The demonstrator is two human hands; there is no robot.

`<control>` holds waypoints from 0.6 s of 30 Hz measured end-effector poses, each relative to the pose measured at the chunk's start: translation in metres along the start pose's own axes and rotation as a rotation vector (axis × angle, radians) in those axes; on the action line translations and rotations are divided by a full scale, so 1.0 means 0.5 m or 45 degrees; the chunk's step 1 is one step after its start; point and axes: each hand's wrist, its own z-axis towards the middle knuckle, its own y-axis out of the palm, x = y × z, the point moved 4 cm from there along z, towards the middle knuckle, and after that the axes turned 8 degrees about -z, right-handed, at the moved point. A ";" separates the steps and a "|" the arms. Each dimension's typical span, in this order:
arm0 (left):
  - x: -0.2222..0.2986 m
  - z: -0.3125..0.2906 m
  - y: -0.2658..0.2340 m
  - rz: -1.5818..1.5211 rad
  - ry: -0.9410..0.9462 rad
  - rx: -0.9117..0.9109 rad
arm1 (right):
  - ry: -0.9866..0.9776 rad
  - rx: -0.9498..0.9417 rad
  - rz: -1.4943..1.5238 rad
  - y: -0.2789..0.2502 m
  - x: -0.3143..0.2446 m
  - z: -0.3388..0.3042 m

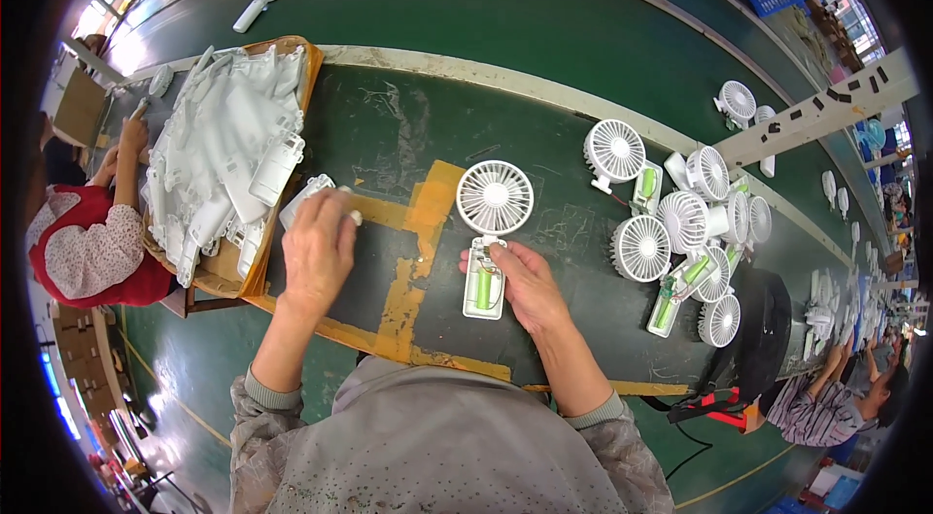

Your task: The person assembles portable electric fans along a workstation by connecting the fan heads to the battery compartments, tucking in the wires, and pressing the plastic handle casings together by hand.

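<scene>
A small white handheld fan lies on the dark table in front of me, its round fan head (496, 197) pointing away. Its handle is uncovered and shows a green battery (484, 287) and thin wires. My right hand (528, 286) grips the top of this handle between thumb and fingers. To the left, my left hand (319, 252) has its fingers curled, with small white bits at the fingertips that I cannot identify. Beside and partly behind it is a white plastic handle shell (303, 200); whether the fingers hold it is hidden.
At left stands a carton (313, 67) heaped with white plastic shells (228, 140). Several fans with uncovered handles cluster at right, such as one fan (641, 249). A green conveyor belt (418, 4) runs beyond the table. A black bag (763, 325) hangs at the right edge. Co-workers sit on both sides.
</scene>
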 end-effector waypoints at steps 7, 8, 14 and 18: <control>-0.114 -0.035 0.031 0.351 -0.255 -0.009 | -0.087 0.094 0.035 0.010 0.008 -0.003; -0.115 -0.035 0.034 0.324 -0.244 -0.047 | -0.091 0.110 0.054 0.011 0.010 -0.003; -0.011 -0.045 0.050 -0.284 -0.184 -0.248 | -0.091 0.164 0.067 0.013 0.013 -0.003; 0.041 -0.049 0.094 -0.992 -0.490 -0.429 | -0.099 0.177 0.078 0.011 0.015 -0.003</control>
